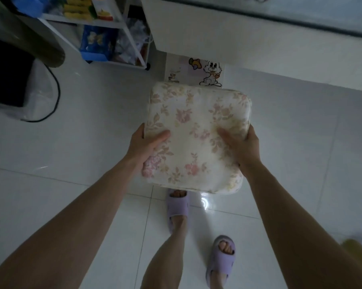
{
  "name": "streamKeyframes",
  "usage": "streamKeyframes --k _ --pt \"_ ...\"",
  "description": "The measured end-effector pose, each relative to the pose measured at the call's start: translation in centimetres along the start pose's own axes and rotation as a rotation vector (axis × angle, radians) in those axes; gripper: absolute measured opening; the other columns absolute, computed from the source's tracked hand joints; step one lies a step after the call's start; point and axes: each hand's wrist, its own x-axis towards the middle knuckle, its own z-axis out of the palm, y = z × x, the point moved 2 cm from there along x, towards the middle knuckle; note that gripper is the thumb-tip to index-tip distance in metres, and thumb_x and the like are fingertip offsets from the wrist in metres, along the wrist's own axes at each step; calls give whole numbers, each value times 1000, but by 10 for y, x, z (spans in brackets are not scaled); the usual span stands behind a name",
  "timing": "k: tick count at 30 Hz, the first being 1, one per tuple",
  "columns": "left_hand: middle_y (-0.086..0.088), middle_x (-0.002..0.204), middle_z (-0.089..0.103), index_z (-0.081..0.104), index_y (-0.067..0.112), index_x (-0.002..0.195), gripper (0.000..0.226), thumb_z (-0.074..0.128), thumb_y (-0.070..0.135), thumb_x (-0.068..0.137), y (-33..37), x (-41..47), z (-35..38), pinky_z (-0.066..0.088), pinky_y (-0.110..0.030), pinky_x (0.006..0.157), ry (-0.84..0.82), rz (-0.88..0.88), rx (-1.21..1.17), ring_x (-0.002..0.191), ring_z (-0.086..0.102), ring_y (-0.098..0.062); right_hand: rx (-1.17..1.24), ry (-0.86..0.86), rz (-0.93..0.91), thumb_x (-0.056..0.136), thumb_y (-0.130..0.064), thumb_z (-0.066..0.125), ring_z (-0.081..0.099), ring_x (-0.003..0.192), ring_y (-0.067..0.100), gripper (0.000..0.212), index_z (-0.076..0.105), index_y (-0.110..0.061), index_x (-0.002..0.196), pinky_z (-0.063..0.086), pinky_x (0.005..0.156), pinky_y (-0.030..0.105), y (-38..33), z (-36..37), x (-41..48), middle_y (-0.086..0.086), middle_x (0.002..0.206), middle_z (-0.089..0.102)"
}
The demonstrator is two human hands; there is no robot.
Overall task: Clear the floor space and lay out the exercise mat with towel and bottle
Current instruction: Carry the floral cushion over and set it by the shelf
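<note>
The left hand (pixel 145 146) and right hand (pixel 241 146) are gripping opposite sides of a floral cushion (pixel 196 134), thumbs on top. The person is holding it above the white tiled floor (pixel 92 147).

The floral cushion (pixel 196 138) hides the fingers of the left hand (pixel 145 148) and right hand (pixel 243 150) and the front of one lilac slipper (pixel 178 207); a blurred yellow shape (pixel 358 247) is cropped at right.

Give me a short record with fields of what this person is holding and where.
Held: square cream cushion with pink floral print
Left hand: grips its left edge, thumb on top
Right hand: grips its right edge, thumb on top
Below: glossy white tiled floor
Feet: lilac open-toed slippers
Nearby: white shelf cart, upper left
</note>
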Motion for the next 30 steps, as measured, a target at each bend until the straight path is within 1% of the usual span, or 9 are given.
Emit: streamKeyframes --k 3,7,11,13,17,20,24,28,30 --pt "5 95 70 59 19 110 41 79 19 74 1 29 -1 54 -18 56 -2 14 5 73 71 -5 18 26 10 66 -44 83 64 101 16 71 52 -29 128 56 87 43 2 13 20 -9 110 65" --pt "6 92 70 60 23 101 33 79 17 74 -2 54 -1 54 -18 57 -17 23 10 72 71 -5 25 31 17 66 -43 83 64 101 15 71 52 -29 129 57 87 42 7 24 39 -10 110 65" --pt "3 97 71 59 16 111 42 79 18 74 -5 67 -1 54 -19 58 -30 16 9 74 71 -7 26 28 9 65 -44 84 65 101 16 71 53 -29 127 57 87 42 11 30 51 -10 110 65" --pt "2 98 71 59 16 112 43 79 18 74 -7 73 0 55 -21 58 -32 14 8 75 72 -8 29 31 10 65 -44 84 65 102 16 71 53 -29 128 57 87 43 12 32 56 -9 111 65" --pt "0 100 72 61 18 111 42 80 20 73 -12 84 0 58 -29 69 -26 19 32 85 71 -17 48 26 12 63 -45 84 65 102 18 72 53 -31 126 57 87 44 17 36 65 -9 111 66" --pt "1 99 72 61 18 110 42 80 20 73 -15 90 0 58 -27 66 -30 15 41 85 71 -17 49 28 24 61 -49 83 64 104 18 77 51 -31 129 56 88 46 23 39 69 -9 113 65" --pt "1 100 72 60 15 114 45 79 19 73 -23 97 3 57 -24 65 -26 25 60 85 71 -15 53 28 27 66 -46 83 63 105 17 75 50 -31 131 55 91 45 33 40 75 -11 113 64" --pt "1 103 71 59 15 117 48 79 19 74 -34 101 3 58 -25 68 -14 28 70 87 71 -14 42 29 -3 69 -42 82 62 104 15 72 48 -31 133 55 90 41 41 41 78 -12 112 62" --pt "1 104 70 59 15 118 48 79 19 75 -38 102 3 58 -24 67 -16 31 76 87 71 -12 47 29 -11 70 -42 81 61 106 16 73 47 -31 133 55 91 41 44 42 79 -12 113 61"
